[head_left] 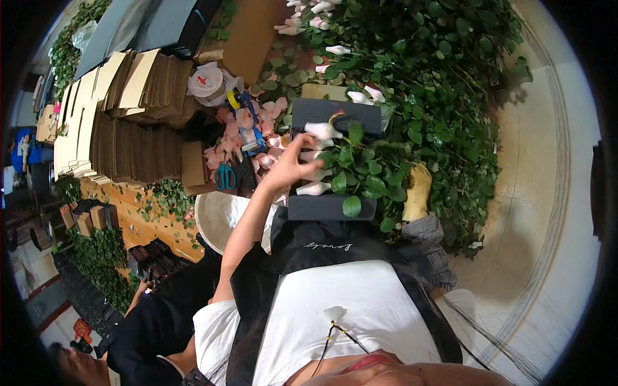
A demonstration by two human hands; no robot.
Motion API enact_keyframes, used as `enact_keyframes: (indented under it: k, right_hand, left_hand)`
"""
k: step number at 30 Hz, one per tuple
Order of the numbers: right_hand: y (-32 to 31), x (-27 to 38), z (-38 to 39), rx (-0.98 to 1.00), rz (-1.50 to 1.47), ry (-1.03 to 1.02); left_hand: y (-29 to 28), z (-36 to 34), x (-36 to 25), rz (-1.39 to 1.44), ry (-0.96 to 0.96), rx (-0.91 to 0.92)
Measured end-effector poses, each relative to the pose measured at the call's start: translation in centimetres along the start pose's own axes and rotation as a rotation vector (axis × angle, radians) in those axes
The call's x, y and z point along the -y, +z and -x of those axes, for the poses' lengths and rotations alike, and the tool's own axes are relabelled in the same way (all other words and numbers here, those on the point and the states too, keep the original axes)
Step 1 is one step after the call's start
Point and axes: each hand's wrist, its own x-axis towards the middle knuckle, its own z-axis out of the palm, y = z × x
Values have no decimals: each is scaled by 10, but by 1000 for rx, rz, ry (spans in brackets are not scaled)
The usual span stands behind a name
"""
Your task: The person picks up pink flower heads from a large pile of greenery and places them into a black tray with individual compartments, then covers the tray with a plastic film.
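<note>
Several pale roses in white mesh sleeves lie side by side between two flaps of dark ribbed cardboard (pixel 335 115), heads to the left and green leaves to the right. At the top of this row, a sleeved rose (pixel 320 130) sits against the fingertips of my left hand (pixel 288 168), which is bare, its thumb and fingers apart. Another sleeved rose (pixel 313 188) rests by the lower flap. My right hand (pixel 418 192), in a yellow glove, is closed at the stem end of the leafy bunch (pixel 370 170). Leaves hide most of the stems it grips.
More leafy roses (pixel 444 77) heap up at the right and back. To the left are loose pink petals (pixel 225 147), teal-handled scissors (pixel 225 177), a blue tape dispenser (pixel 254 136) and stacked cardboard (pixel 132 148). A white bucket (pixel 207 222) stands near my left arm. A co-worker (pixel 154 321) sits lower left.
</note>
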Motion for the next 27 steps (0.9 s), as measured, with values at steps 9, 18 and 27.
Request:
enact_keyframes:
  k: [9,18,27]
  right_hand:
    - [-75,75,-60,535,661,-203]
    - [0,199,-131,365,-131,-486]
    - [-25,161,-109,74,24,-242]
  left_hand:
    - [31,-31,3,21,-270,-325]
    - [19,-15,26,2,132,-103]
    - [15,-8,14,80,42,-112]
